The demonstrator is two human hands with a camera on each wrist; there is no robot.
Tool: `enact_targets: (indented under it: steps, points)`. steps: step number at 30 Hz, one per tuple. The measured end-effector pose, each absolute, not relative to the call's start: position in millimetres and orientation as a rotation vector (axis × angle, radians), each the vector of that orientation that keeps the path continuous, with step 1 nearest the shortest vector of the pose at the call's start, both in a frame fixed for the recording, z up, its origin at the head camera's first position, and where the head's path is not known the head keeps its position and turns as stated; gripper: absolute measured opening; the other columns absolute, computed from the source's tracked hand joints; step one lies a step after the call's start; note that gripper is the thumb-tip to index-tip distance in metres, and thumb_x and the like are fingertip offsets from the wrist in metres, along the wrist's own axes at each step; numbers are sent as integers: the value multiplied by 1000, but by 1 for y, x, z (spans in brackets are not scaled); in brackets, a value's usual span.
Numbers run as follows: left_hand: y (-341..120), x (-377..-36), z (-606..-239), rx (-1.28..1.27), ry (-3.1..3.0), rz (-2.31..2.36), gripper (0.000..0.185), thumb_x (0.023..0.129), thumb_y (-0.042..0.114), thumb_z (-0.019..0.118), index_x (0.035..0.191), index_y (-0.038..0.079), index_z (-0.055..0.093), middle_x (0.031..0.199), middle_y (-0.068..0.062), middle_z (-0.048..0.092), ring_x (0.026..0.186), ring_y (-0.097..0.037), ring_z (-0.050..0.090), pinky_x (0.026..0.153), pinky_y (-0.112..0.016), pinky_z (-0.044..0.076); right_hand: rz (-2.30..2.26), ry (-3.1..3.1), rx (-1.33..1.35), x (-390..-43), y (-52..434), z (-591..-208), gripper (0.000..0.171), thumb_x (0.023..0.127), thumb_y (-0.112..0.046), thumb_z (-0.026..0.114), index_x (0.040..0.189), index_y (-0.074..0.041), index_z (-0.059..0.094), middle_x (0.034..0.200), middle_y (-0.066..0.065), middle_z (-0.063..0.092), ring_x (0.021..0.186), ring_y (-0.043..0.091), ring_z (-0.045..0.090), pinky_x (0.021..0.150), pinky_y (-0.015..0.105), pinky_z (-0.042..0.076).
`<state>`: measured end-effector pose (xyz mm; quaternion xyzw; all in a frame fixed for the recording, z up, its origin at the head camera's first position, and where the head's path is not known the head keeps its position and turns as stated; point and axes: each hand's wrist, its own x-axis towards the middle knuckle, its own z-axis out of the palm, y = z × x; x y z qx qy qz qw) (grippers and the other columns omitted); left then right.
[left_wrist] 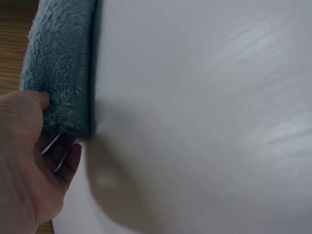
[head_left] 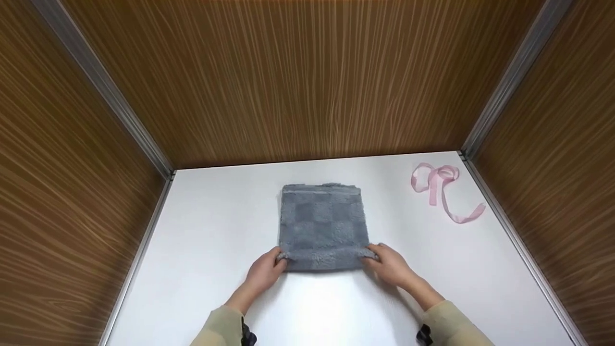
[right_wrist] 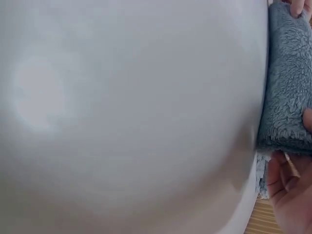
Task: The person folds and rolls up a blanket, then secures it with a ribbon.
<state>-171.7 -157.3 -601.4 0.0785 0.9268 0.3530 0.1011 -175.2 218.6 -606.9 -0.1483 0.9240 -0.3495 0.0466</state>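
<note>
A blue-grey checked towel point(head_left: 324, 221) lies folded into a rectangle at the middle of the white table, its near edge turned up into a thick fold. At the left end of that fold, my left hand point(head_left: 265, 270) pinches the towel between thumb and fingers. My right hand point(head_left: 390, 265) grips the opposite end in the same way. Fluffy pile shows on the fold point(left_wrist: 63, 63) in the left wrist view, with the thumb on top and fingers beneath. The right wrist view shows the towel point(right_wrist: 287, 87) at its right edge, with both hands at its ends.
A pink ribbon point(head_left: 434, 180) with a loop and a long tail lies on the table's far right. Wood-grain panels point(head_left: 312, 81) with metal corner rails point(head_left: 504, 81) enclose the white table point(head_left: 206, 216) at the back and both sides.
</note>
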Motion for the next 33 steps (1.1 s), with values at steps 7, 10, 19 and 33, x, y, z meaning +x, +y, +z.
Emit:
enact_targets:
  steps: [7, 10, 19, 33]
  points:
    - [-146, -179, -600, 120, 2723, 1034, 18, 108, 30, 52, 95, 17, 55, 75, 3, 52, 69, -14, 49, 61, -33, 44, -1164, 2730, -206, -184, 212, -604, 31, 105, -39, 58, 83, -17, 55, 67, -4, 46, 61, 14, 43, 59, 34, 36]
    - [-141, -183, -600, 120, 2744, 1008, 22, 109, 30, 51, 92, 15, 54, 74, 2, 50, 67, -14, 47, 61, -33, 42, -1141, 2770, -149, -187, 209, -605, 32, 105, -35, 59, 81, -17, 52, 66, -3, 45, 59, 14, 42, 58, 33, 35]
    - [-134, -194, -603, 59, 2775, 863, 25, 108, 28, 51, 89, 13, 55, 74, 0, 50, 69, -16, 49, 64, -37, 45, -1024, 2814, -71, -197, 198, -608, 29, 104, -31, 61, 82, -13, 55, 67, 0, 49, 60, 16, 44, 57, 34, 35]
    - [-124, -186, -603, 719, 3228, 469, 48, 97, 13, 68, 143, 13, 56, 137, -10, 58, 127, -30, 55, 105, -47, 47, -883, 2816, -84, -205, 194, -609, 29, 101, -29, 65, 111, -2, 66, 100, 15, 71, 95, 34, 68, 80, 51, 53]
